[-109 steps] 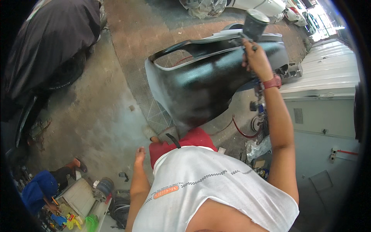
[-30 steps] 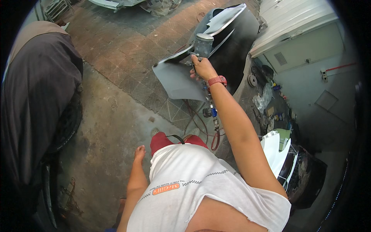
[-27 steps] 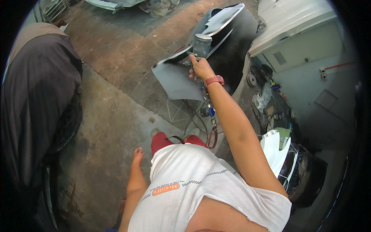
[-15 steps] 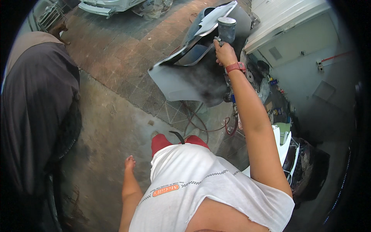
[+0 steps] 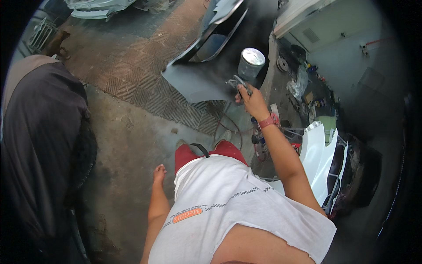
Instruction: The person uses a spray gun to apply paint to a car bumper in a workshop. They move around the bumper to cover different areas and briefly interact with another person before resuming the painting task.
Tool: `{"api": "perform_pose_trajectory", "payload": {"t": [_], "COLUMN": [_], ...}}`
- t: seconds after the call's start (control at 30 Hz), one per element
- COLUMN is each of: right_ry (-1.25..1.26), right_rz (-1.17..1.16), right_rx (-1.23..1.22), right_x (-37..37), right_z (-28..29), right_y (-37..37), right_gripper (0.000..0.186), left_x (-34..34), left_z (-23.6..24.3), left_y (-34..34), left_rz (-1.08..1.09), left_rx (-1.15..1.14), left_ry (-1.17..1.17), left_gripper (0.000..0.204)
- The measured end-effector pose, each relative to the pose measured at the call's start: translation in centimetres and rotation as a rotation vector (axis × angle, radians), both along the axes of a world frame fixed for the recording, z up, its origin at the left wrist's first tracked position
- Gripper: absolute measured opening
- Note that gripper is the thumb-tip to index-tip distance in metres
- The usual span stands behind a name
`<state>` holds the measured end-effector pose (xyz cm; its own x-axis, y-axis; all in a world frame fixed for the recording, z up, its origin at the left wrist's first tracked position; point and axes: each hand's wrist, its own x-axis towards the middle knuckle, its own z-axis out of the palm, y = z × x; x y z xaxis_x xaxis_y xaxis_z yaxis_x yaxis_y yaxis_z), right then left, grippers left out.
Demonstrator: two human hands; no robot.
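My right hand (image 5: 249,99), a red watch on its wrist, is closed around a metal spray gun (image 5: 235,84) with a silver-lidded cylindrical cup (image 5: 250,64) on top. A hose fitting and reddish hose hang below it. The gun is in front of a car body panel (image 5: 193,79), glossy black with pale grey at its near end, propped up with an opening in its upper part. Greyish haze hangs around the gun and panel. My left hand (image 5: 159,174) hangs low beside my left thigh, holding nothing, fingers loosely bent and apart.
A dark draped cover (image 5: 44,149) lies over a bulky object at left. Behind it stand a brown dog (image 5: 58,44) and a metal frame (image 5: 40,35). A white panel (image 5: 314,163) is on a stand at right. Hoses (image 5: 233,127) loop across the floor; clutter lines the wall.
My right hand and the spray gun have come lower and nearer my body since half a second ago, after earlier moving along the panel. The view has shifted, showing more of the white panel.
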<state>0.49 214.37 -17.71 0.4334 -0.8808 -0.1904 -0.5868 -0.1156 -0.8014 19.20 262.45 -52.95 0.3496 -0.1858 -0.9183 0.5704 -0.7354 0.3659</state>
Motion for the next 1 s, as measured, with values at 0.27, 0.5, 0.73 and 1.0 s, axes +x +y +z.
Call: {"api": "perform_pose_trajectory", "payload": {"t": [0.27, 0.5, 0.73, 1.0], "right_ry": [-0.077, -0.132, -0.435, -0.379], "right_rz": [-0.531, -0.601, -0.21, -0.304], "right_rx": [0.016, 0.123, 0.131, 0.238], "right_x": [-12.3, -13.9, -5.6, -11.1], "right_z": [-2.6, -2.6, -3.7, -7.9], "right_y": [0.7, -2.0, -0.9, -1.1], "right_gripper": [0.046, 0.047, 0.046, 0.051], "left_x": [3.5, 3.8, -2.2, -4.1], "left_z": [0.9, 3.3, 8.0, 11.4], "left_y": [3.4, 0.9, -7.3, -6.1], "left_rz": [-0.02, -0.05, -0.299, -0.354], "left_rx": [0.074, 0.112, 0.031, 0.041], "left_ry": [-0.038, -0.126, -0.194, -0.278], "left_gripper": [0.042, 0.042, 0.05, 0.049]}}
